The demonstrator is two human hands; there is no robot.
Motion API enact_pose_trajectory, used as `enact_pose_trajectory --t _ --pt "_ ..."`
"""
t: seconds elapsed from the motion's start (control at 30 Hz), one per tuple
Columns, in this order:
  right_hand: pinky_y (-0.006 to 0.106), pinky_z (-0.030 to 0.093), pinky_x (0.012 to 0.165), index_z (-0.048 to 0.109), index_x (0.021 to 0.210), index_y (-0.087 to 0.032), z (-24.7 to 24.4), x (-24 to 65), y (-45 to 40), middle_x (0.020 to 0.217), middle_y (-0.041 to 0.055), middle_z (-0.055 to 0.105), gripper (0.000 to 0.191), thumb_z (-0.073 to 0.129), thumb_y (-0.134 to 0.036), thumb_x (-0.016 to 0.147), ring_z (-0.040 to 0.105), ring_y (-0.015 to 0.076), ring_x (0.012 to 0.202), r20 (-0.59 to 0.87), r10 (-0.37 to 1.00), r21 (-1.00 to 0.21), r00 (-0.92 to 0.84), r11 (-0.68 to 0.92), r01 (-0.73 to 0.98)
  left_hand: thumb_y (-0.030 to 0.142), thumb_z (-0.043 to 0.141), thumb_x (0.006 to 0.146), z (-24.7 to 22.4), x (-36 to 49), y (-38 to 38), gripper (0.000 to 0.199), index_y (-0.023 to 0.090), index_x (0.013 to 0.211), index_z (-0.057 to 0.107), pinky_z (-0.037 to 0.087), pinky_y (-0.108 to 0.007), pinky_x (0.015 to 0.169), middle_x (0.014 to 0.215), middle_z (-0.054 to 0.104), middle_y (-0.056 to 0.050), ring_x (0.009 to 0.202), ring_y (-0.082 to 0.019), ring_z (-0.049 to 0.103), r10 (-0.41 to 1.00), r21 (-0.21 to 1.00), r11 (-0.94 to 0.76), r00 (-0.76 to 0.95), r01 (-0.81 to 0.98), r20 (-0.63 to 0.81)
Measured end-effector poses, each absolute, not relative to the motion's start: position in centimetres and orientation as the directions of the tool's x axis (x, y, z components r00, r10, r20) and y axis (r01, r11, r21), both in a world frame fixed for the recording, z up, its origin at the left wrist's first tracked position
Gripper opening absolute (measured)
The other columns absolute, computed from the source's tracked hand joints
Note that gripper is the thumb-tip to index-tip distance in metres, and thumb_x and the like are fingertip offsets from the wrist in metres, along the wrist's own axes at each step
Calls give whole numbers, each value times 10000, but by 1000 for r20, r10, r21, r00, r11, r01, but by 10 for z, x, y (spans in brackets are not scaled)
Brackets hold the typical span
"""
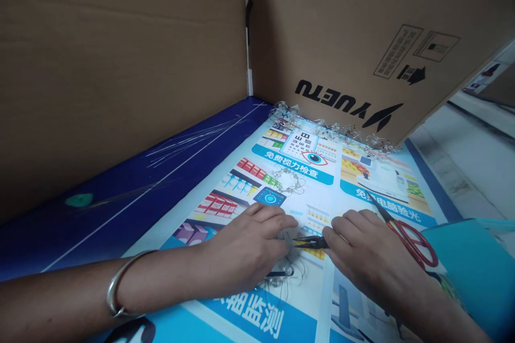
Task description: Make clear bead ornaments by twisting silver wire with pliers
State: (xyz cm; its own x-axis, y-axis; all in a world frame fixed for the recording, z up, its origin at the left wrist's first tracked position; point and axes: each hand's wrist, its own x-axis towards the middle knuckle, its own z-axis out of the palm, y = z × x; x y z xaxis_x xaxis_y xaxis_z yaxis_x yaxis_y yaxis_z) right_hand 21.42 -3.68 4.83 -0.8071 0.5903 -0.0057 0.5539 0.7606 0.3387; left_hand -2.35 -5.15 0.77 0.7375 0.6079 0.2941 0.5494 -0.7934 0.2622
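My right hand is wrapped round a pair of pliers, whose dark tapered jaws point left. Their tips reach close to the fingertips of my left hand, where I cannot tell if they touch anything. Thumb and forefinger of that hand are pinched on a beaded wire piece; clear beads and thin curling wire hang below the fingers, partly hidden. Beyond the hands a small ring of wire and clear beads lies on the printed sheet. Scissors with red handles lie beside my right hand.
Two cardboard walls meet at the far corner. Along the right wall's foot runs a row of clear beaded wire pieces. Thin straight wires and a green item lie at the left. A turquoise item is at the right.
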Motion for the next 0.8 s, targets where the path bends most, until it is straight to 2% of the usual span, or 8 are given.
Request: enact_pose_trajectory --t 0.2,0.4,0.57,0.8 --pt "322 220 613 491 751 -207 50 212 -37 715 6 509 82 556 -164 779 398 183 666 20 566 351 -824 768 536 142 538 783 1 -20 -48 96 180 804 623 390 -397 851 1151 532 -64 996 -245 481 650 344 -754 710 560 270" --pt "325 227 613 496 766 -210 51 212 -39 715 0 505 99 593 -192 760 400 184 663 30 565 350 -824 767 538 118 513 769 -4 -22 -47 174 174 923 572 438 -362 848 1153 503 -83 1022 -234 482 695 447 -694 687 564 212" --pt "335 239 615 496 799 -210 49 208 -46 742 7 506 101 587 -186 763 406 195 681 18 560 376 -829 764 524 86 493 750 -4 -23 -45 179 160 904 545 457 -325 845 1157 488 -91 1065 -221 477 721 497 -660 661 564 208" --pt "358 267 620 512 816 -200 43 196 -52 740 24 494 81 529 -140 763 414 207 676 4 545 409 -838 764 499 59 481 753 -5 -31 -43 195 168 906 531 440 -296 870 1135 485 -71 1025 -177 502 752 622 -603 617 500 233"
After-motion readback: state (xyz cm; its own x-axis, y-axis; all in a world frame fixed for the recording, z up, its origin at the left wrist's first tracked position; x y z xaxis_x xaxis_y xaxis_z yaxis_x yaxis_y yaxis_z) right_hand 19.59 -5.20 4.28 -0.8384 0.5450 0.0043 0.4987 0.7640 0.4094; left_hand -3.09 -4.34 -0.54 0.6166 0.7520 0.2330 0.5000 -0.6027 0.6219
